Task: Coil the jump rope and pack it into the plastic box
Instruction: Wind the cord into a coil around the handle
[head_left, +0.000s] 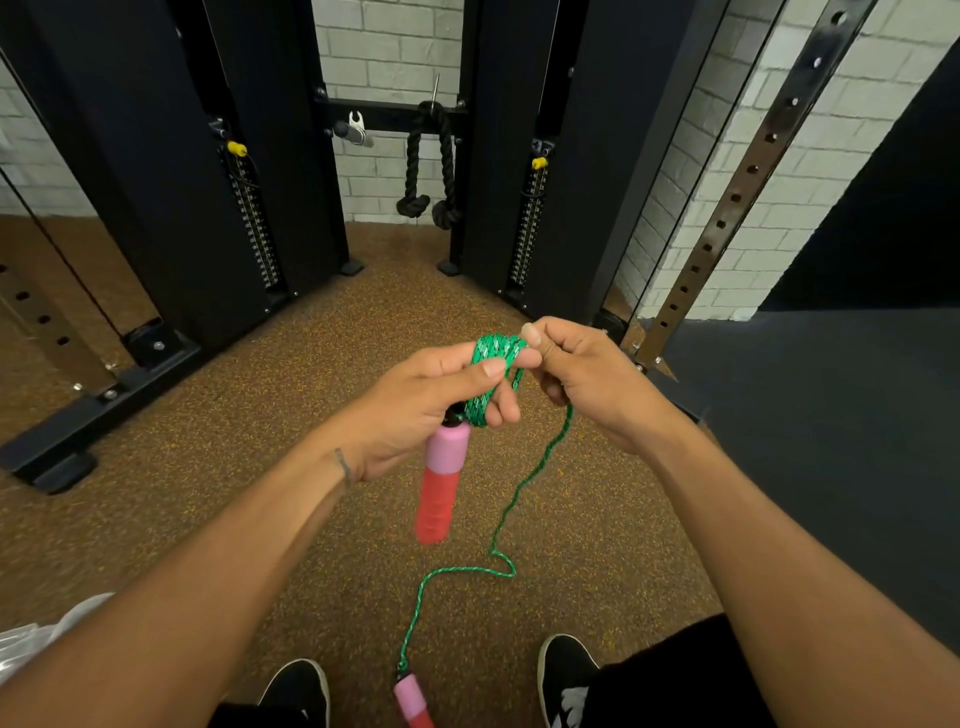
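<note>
Green cord of the jump rope (493, 358) sits in several loops around the fingers of the left hand (415, 410), which grips the coil with its thumb laid across it. The right hand (592, 379) pinches the top of the same coil between thumb and forefinger. One pink and red handle (440, 483) hangs straight down from the left hand, just below the coil. A loose length of cord (530, 480) drops from the right hand and snakes over the brown speckled floor (260, 441) to the second handle (412, 701), at the floor's near edge between two black shoes (298, 691). At the far edge a black weight machine (208, 208) stands against a white brick wall (395, 52), a thick black rope (431, 166) hanging between its columns
</note>
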